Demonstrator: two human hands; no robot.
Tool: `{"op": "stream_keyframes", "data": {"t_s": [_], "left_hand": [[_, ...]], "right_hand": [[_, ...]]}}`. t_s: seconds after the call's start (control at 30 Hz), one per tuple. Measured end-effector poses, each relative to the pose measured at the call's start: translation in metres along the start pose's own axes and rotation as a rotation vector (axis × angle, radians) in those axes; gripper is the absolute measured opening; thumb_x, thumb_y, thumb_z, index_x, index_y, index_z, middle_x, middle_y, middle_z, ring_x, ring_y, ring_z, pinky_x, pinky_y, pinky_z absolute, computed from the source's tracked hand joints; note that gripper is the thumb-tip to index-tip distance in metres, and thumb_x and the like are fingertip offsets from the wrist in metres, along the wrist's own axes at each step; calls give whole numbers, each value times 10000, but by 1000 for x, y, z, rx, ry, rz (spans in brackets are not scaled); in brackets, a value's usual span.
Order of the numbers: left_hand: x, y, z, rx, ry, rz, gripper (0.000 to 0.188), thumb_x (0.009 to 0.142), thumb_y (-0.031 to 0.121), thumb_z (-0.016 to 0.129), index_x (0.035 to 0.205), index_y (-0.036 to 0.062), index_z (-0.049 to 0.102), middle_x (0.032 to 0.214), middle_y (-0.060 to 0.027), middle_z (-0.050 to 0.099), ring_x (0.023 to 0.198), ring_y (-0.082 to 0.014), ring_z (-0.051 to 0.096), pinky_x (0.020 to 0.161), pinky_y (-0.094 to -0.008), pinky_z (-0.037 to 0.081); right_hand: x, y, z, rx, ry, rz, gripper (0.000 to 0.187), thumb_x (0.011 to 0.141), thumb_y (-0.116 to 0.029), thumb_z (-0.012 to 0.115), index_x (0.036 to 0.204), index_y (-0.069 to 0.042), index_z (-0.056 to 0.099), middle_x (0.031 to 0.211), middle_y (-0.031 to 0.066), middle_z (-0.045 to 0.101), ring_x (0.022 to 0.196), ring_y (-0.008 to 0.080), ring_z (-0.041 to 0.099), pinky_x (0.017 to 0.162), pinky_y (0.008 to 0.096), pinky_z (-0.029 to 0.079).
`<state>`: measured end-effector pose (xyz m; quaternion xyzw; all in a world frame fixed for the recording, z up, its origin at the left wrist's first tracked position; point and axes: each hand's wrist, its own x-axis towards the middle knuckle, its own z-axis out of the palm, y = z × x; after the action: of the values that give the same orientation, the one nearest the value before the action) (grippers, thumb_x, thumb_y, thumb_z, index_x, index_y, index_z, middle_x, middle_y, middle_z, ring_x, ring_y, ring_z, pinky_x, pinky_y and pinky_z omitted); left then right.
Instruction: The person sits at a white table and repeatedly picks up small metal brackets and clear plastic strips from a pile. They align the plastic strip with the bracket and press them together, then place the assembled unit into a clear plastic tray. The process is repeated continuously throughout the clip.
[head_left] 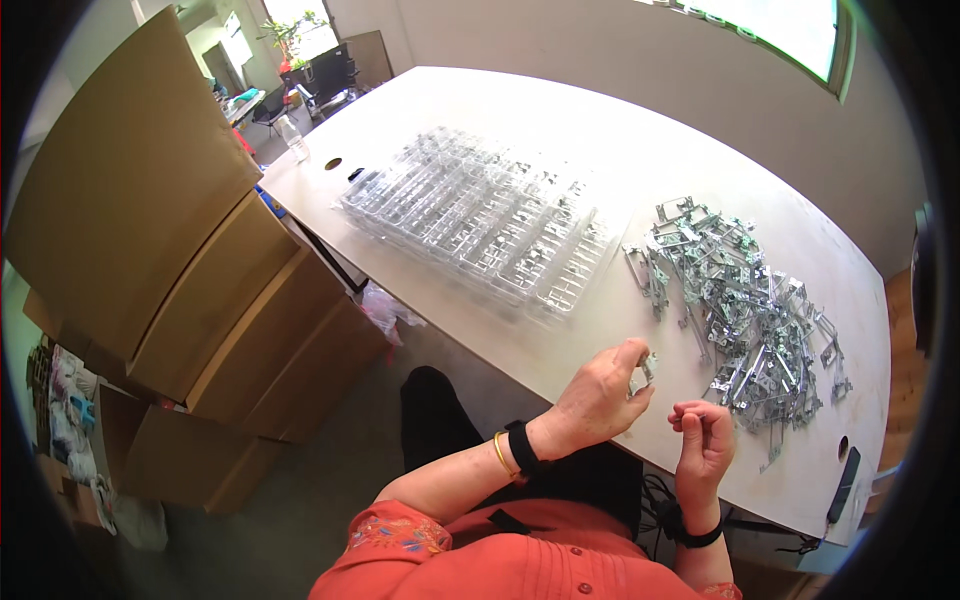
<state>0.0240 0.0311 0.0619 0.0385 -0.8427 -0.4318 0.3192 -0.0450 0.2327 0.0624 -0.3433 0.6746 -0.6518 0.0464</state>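
Note:
My left hand (598, 393) is closed around a small metal bracket (649, 369) just above the near edge of the table. Thumb and fingers grip it from the left side, and part of it is hidden by them. A short way to the right, my right hand (706, 445) is raised with its fingers curled in against the thumb. Whatever it may hold is too small to make out. Beyond both hands spreads a loose heap of silvery metal brackets (757, 322). Clear plastic trays (470, 225), stacked and filled with rows of metal parts, lie farther left.
The white table (560, 110) curves around in front of me. Large cardboard boxes (120, 190) are stacked at its left side. A clear bottle (293, 138) stands at the far left corner. A black strip-shaped object (844, 486) lies by the right edge, near a cable hole.

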Motion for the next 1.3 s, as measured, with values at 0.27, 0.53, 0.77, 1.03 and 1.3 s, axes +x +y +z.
{"op": "stream_keyframes", "data": {"t_s": [0.27,0.53,0.77,1.03,1.3], "left_hand": [[-23,-15,-12,-8,84,-104,443,846,77,832,1193,14,562,1045,-182,641,949,-367,652,850,-447,538],[-34,-21,-9,225,112,-65,410,809,113,865,1130,25,626,1026,-157,612,981,-358,600,883,-454,499],[-33,-26,-12,240,101,-107,429,791,129,871,1141,31,644,1050,-159,613,1015,-377,599,914,-459,491],[-36,-27,-20,348,80,-101,440,853,180,834,1218,27,642,1135,-182,646,1079,-390,608,951,-482,476],[-33,-26,-21,363,67,-67,285,940,95,731,1206,21,660,1106,-167,663,1036,-386,628,931,-471,498]], "right_hand": [[-21,15,-12,-112,-84,141,66,1069,-68,656,1056,-5,638,1049,93,707,863,131,688,792,268,557],[-23,24,-15,-92,-86,213,59,1067,-70,665,1069,-12,651,979,48,701,797,104,655,745,254,540],[-18,31,-15,-147,-84,167,30,1055,-47,664,1050,-17,661,924,40,687,756,91,639,700,244,516],[-18,28,-19,-116,-124,262,59,1079,-87,641,1060,-32,628,952,28,674,771,72,616,725,225,503],[-17,21,-21,-85,-144,303,59,1073,-82,646,1054,-28,633,1000,38,659,799,81,616,747,237,502]]}}
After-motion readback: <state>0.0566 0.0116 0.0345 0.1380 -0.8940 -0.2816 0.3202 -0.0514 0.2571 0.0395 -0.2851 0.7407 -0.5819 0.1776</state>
